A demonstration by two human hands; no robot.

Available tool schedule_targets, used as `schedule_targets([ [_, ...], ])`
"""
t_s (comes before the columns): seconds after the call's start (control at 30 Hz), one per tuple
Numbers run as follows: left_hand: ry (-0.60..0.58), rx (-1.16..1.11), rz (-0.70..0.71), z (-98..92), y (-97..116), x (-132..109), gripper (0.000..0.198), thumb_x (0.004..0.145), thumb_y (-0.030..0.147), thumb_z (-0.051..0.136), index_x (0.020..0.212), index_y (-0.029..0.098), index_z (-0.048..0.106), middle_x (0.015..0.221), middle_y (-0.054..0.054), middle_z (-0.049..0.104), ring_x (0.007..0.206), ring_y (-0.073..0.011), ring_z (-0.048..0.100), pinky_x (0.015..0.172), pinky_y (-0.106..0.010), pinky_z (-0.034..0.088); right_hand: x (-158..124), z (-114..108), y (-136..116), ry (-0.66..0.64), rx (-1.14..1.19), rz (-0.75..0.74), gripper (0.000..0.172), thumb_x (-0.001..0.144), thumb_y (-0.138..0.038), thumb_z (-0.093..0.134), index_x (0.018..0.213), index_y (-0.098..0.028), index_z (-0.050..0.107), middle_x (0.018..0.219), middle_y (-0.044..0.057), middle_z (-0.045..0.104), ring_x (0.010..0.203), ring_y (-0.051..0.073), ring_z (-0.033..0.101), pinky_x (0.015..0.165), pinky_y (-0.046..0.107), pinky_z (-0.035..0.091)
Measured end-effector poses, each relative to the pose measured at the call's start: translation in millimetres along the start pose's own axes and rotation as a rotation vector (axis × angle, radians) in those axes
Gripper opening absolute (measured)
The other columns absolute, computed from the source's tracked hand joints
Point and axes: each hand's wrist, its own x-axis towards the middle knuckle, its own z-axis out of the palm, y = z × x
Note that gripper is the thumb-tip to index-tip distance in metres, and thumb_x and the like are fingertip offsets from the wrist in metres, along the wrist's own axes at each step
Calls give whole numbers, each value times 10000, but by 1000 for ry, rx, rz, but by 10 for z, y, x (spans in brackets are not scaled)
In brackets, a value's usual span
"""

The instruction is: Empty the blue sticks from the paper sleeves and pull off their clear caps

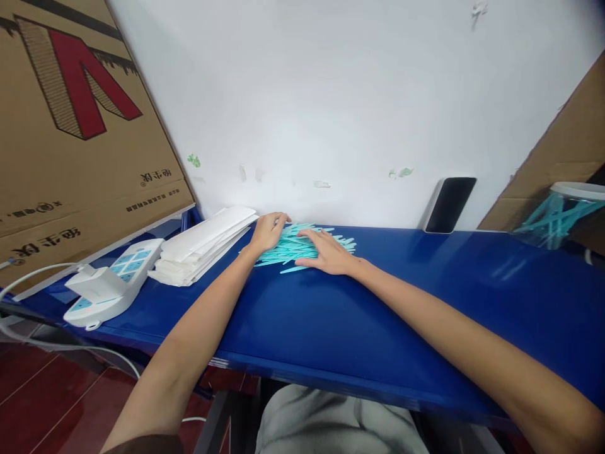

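Observation:
A heap of thin, flat turquoise sticks with tapering ends [288,246] lies on the blue tabletop, close to the wall. At the heap's left edge is my left hand [269,232], fingers stretched out and resting against the sticks, partly covering them. My right hand [328,252] lies over the right side of the heap, thumb and fingers apart, touching the sticks without gripping any that I can see. One stick [293,270] pokes out at the front below my right thumb. The sticks under both palms are hidden.
Left of the heap lies a stack of white paper sleeves [201,246]. Further left is a white power strip [137,258] with a plugged-in charger [97,284]. A phone [450,205] leans on the wall. A clear tub [560,217] holds more turquoise sticks. Cardboard [80,157] stands left.

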Motion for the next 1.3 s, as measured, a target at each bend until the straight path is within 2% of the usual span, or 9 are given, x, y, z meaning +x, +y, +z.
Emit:
schedule_targets([
  [0.1, -13, 90, 146, -63, 150, -141, 495, 1023, 410, 315, 984, 169, 746, 1027, -84, 755, 979, -229, 666, 921, -334, 468, -209, -209, -39, 101, 4, -27, 505, 1011, -514, 424, 1422, -224, 461, 1455, 123, 555, 1349, 279, 509, 1170, 478, 335],
  [0.23, -94, 171, 336, -127, 443, -398, 441, 1028, 378, 341, 957, 174, 725, 996, -103, 738, 957, -235, 647, 890, -356, 467, -810, -518, 48, 125, -48, 48, 450, 1005, -434, 420, 1410, -252, 497, 1400, 103, 593, 1251, 294, 587, 1057, 455, 472],
  [0.4, -272, 266, 514, -17, 868, -604, 377, 1013, 344, 380, 953, 190, 719, 901, -84, 720, 856, -220, 648, 782, -344, 463, -1445, -713, 208, 107, -80, 232, 283, 993, -392, 455, 1145, -233, 635, 1138, 85, 711, 1012, 268, 683, 901, 422, 543],
  [0.57, -431, 450, 572, 142, 974, -661, 302, 968, 338, 475, 883, 176, 715, 874, -112, 688, 819, -258, 656, 759, -385, 457, -1343, -669, 89, 116, -59, 231, 216, 978, -342, 462, 963, -227, 644, 972, 70, 712, 863, 233, 659, 796, 384, 513],
  [0.7, -524, 270, 557, 170, 947, -688, 253, 986, 334, 483, 992, 203, 699, 961, -94, 683, 894, -244, 650, 787, -356, 464, -1255, -607, -95, -17, -85, 183, 220, 981, -406, 503, 922, -225, 614, 941, 64, 670, 894, 226, 608, 830, 382, 465],
  [0.8, -567, 72, 541, 218, 972, -722, 251, 1010, 367, 471, 1027, 220, 674, 1032, -82, 663, 1009, -236, 613, 863, -345, 468, -1303, -615, -163, -77, -98, 186, 286, 994, -443, 499, 843, -220, 595, 853, 37, 624, 783, 188, 571, 747, 329, 435],
  [0.9, -572, -65, 502, 292, 990, -745, 253, 1010, 412, 478, 1047, 231, 651, 1118, -85, 626, 1092, -236, 569, 937, -354, 464, -1340, -640, -168, -113, -87, 210, 278, 986, -486, 523, 968, -231, 633, 879, 17, 619, 723, 161, 561, 669, 296, 406],
  [1.03, -567, -116, 462, 327, 917, -709, 280, 1001, 461, 494, 1083, 237, 640, 1167, -87, 602, 1132, -238, 550, 981, -367, 453, -1332, -636, -139, -147, -66, 174, 291, 1001, -464, 505, 1078, -244, 680, 932, 34, 634, 755, 167, 583, 677, 293, 421],
  [1.3, -512, -90, 392, 254, 745, -608, 381, 1025, 480, 407, 1034, 221, 686, 1066, -86, 642, 1013, -228, 596, 924, -370, 472, -1315, -621, -93, -95, 59, 227, 221, 967, -389, 565, 935, -217, 700, 796, 12, 609, 686, 147, 553, 635, 276, 412],
])
